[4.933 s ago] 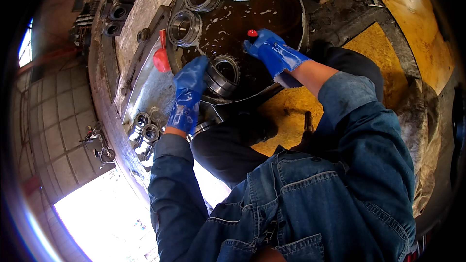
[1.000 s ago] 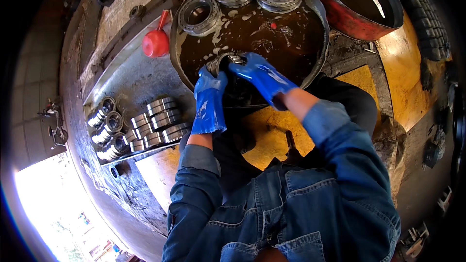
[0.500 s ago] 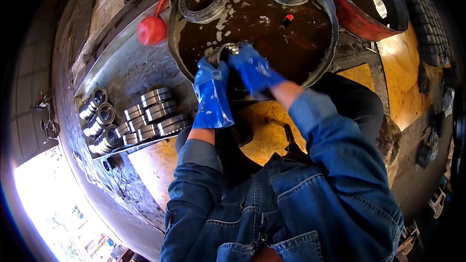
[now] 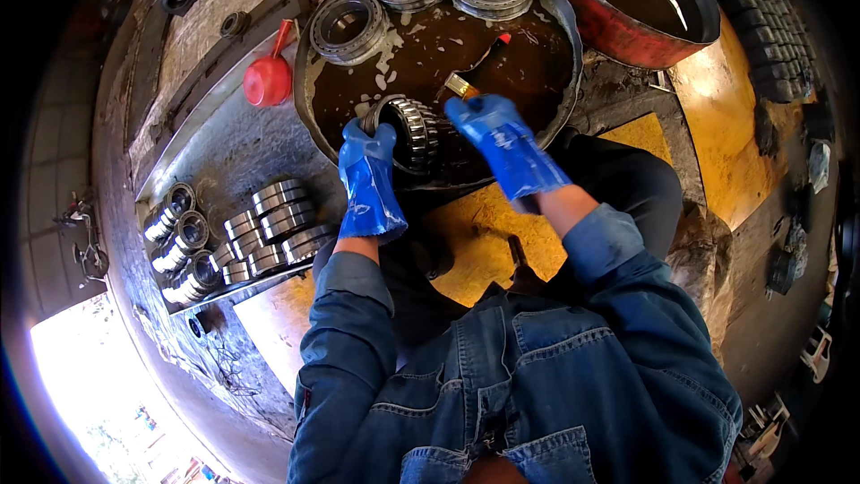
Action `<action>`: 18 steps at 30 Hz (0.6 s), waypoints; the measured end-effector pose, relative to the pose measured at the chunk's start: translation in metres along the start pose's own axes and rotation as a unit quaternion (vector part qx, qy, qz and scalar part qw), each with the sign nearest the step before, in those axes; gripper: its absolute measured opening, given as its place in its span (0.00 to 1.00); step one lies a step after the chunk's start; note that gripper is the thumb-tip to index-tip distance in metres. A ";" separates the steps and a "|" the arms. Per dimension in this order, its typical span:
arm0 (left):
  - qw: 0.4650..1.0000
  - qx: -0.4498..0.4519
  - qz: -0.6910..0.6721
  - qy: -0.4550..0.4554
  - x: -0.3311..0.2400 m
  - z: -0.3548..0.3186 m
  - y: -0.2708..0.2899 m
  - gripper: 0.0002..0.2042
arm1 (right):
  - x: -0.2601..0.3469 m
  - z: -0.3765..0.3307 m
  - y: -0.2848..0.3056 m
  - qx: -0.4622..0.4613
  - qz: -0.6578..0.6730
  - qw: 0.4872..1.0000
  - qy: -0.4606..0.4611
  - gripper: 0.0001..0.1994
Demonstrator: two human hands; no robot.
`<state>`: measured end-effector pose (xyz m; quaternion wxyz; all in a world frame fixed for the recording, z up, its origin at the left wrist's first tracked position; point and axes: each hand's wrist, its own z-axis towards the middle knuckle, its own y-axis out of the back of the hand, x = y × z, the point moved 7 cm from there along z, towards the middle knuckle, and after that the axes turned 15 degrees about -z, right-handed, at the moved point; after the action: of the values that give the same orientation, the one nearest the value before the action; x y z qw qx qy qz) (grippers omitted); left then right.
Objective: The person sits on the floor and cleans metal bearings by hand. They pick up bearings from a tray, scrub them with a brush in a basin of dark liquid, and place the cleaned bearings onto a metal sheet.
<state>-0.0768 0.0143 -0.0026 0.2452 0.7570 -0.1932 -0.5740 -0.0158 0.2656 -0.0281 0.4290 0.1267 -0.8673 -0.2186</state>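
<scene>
My left hand (image 4: 365, 175), in a blue rubber glove, is closed on the rim of a tapered roller bearing (image 4: 417, 130), tilted on its side so its rollers show. The bearing is over the near part of a wide round tub (image 4: 576, 81) of dark brown liquid. To the right, my right hand (image 4: 503, 139), gloved alike, grips a paintbrush (image 4: 460, 84); its bristles point up and left, apart from the bearing. Three large bearings, a left one (image 4: 324, 41), a middle one (image 4: 410, 5) and a right one (image 4: 493, 11), lie at the tub's far side.
A red scoop (image 4: 267, 82) and several shiny bearing rings (image 4: 285, 219) sit on a metal tray (image 4: 242, 139) at left. Beside them are stacked roller bearings (image 4: 191, 231). Right of the tub stands a red drum (image 4: 618, 36), near a tyre (image 4: 761, 31). A red-tipped object (image 4: 503, 39) pokes from the liquid.
My right hand has drawn away rightward from the bearing, and the brush in it now shows. The bearing is less covered, with its rollers in sight. The whole view has shifted slightly.
</scene>
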 end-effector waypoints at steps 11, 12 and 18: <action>1.000 -0.012 -0.001 0.008 -0.001 0.001 -0.004 0.33 | -0.010 0.106 0.026 0.003 0.063 0.996 0.057 0.26; 1.000 -0.011 0.000 0.010 -0.004 -0.001 -0.003 0.34 | -0.007 0.116 0.024 -0.008 0.025 0.996 0.088 0.23; 1.000 0.000 0.009 0.017 0.003 -0.001 0.000 0.35 | 0.001 0.116 -0.005 0.041 0.202 0.976 -0.070 0.13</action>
<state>-0.0750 0.0122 -0.0048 0.2534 0.7647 -0.1966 -0.5590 -0.1088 0.2922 -0.0915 0.3973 -0.0496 -0.9109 -0.0998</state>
